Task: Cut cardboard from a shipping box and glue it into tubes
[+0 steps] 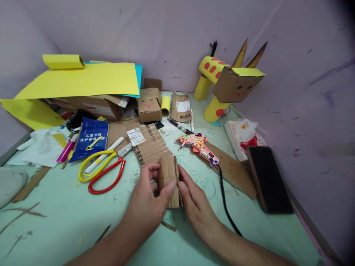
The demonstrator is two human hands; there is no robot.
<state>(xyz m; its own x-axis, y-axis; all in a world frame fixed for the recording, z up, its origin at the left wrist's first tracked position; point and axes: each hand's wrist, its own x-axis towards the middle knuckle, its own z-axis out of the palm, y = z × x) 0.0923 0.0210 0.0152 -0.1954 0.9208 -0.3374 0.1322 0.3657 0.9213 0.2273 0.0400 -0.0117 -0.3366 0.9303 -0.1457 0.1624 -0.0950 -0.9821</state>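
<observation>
A bent piece of brown cardboard (pixel 168 171) is between my two hands, low in the middle of the view. My left hand (pixel 151 197) grips its left side, the thumb across its front. My right hand (pixel 195 203) presses on the right edge, fingers together. Behind it lies a flat cardboard strip (pixel 152 144) with a white label. To the left are scissors (pixel 104 171) with one yellow and one red handle. On the right a flower-patterned glue gun (pixel 198 146) rests partly on a long cardboard piece (pixel 233 171), its black cord running toward me.
A cardboard and yellow paper animal (pixel 234 85) stands at the back right. A phone (pixel 269 179) leans by a tissue pack (pixel 244 138). Yellow sheets (pixel 83 81) cover a box at the back left. Nearer are a blue packet (pixel 93 138), a small box (pixel 149 111) and a pen (pixel 180 126).
</observation>
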